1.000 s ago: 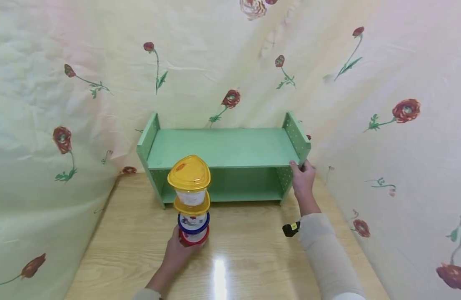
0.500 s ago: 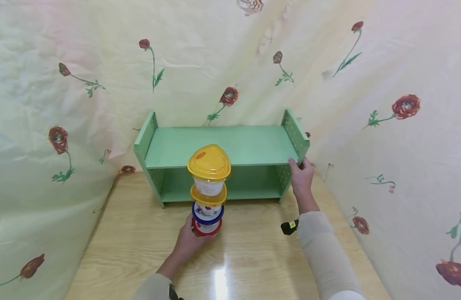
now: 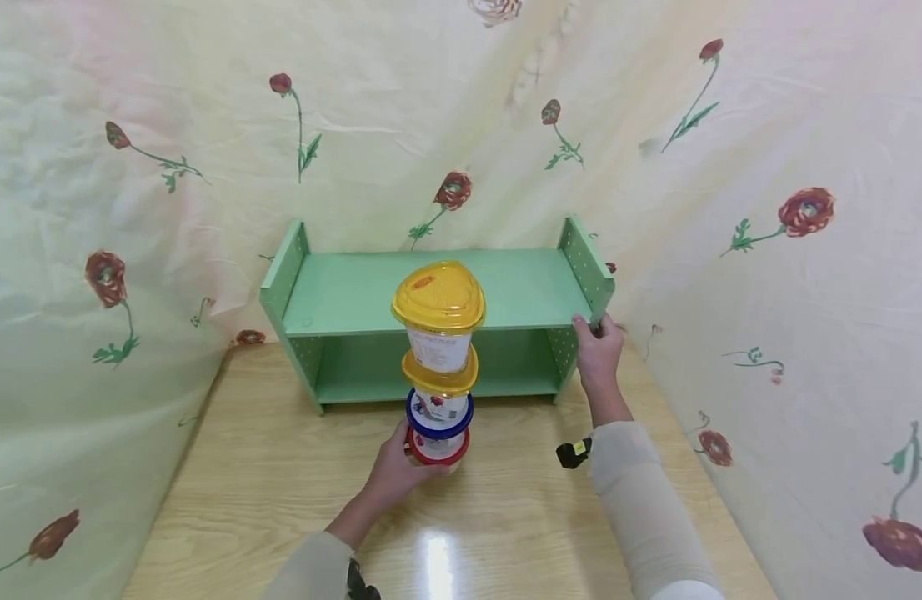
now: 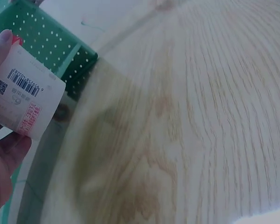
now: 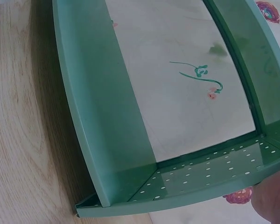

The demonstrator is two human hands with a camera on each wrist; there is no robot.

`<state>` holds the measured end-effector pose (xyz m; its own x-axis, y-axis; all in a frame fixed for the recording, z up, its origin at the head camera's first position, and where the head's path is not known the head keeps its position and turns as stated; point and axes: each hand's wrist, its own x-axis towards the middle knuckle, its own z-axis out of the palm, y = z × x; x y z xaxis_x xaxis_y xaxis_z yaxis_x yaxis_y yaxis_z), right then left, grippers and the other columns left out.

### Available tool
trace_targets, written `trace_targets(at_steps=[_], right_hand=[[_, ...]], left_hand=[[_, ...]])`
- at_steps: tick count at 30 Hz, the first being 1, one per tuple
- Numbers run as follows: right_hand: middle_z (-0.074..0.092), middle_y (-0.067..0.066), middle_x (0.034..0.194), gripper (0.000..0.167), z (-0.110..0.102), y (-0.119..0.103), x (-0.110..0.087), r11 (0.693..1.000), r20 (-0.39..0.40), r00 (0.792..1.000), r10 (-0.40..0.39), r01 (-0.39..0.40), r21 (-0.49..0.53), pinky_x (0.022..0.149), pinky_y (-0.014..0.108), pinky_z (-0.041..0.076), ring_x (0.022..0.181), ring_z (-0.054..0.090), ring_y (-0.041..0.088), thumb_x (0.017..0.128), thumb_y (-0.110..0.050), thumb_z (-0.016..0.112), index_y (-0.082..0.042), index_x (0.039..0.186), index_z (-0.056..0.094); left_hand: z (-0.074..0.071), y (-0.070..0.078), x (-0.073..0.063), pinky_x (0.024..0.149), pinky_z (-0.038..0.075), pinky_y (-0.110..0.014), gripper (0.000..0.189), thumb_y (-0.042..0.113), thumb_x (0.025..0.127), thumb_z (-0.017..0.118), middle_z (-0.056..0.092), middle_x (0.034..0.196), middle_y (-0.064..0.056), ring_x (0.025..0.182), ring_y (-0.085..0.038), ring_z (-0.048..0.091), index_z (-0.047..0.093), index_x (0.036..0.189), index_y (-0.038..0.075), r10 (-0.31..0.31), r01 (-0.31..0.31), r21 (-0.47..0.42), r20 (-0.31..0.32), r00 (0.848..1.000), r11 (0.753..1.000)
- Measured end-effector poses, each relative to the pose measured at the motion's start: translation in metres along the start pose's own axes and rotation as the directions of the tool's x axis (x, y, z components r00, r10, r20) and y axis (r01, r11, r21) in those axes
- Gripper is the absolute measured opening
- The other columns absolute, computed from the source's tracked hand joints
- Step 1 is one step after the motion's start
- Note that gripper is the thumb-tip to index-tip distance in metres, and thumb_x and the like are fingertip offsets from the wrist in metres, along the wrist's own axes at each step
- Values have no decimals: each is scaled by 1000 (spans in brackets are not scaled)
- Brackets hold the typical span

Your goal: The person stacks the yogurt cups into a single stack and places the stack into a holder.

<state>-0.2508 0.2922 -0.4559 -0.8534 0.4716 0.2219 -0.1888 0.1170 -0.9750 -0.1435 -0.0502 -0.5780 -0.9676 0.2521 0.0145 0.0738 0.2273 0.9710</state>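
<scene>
My left hand (image 3: 393, 477) grips the lowest tub (image 3: 438, 446), which has a red lid, at the bottom of a stack of several plastic tubs. Above it come a blue-lidded tub (image 3: 438, 414), a tub with a yellow lid (image 3: 440, 371) and, topmost, a larger one with a rounded triangular yellow lid (image 3: 440, 296). In the left wrist view the lowest tub's label (image 4: 28, 91) shows a barcode. My right hand (image 3: 599, 358) holds the right front corner of a green two-tier shelf (image 3: 348, 292), thumb on the upper board's front edge.
The shelf stands on a wood-grain table (image 3: 266, 467), against a flower-printed cloth backdrop (image 3: 386, 142) that also hangs at both sides. Perforated side panels (image 5: 214, 170) rise above the upper board. The stack overlaps the shelf's middle in the head view.
The left hand has carried the stack of tubs to the right and a little forward, from the shelf's left part to its middle. My right hand keeps its hold on the shelf corner.
</scene>
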Motion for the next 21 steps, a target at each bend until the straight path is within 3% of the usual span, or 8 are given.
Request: trace_targets(at_steps=[4,11,21], right_hand=[[51,17,148,49,0,1,1,1000,1,1000,9,-9,3,111,37,44,133,50,29,101,-16,62,-1,146,50],[49,17,149,49,0,0,0,1000,3,1000,18,-18,0,111,38,44,135,49,29,101,-16,62,-3,147,50],[44,14,154,51,-1,-6,-3,998,31,998,61,-62,14,113,39,42,139,45,31,102,-18,61,-8,150,47]], left_hand=[[0,7,0,102,52,-43,99,48,69,91,55,141,6,128,-22,54,38,151,28,-5,5,-8,26,1000,1000],[-6,21,1,98,54,-40,95,46,70,92,59,137,4,124,-22,58,42,149,26,38,-39,35,46,998,999],[-13,27,7,96,55,-42,94,50,69,91,59,135,9,120,-20,58,43,148,32,33,-36,63,39,999,997]])
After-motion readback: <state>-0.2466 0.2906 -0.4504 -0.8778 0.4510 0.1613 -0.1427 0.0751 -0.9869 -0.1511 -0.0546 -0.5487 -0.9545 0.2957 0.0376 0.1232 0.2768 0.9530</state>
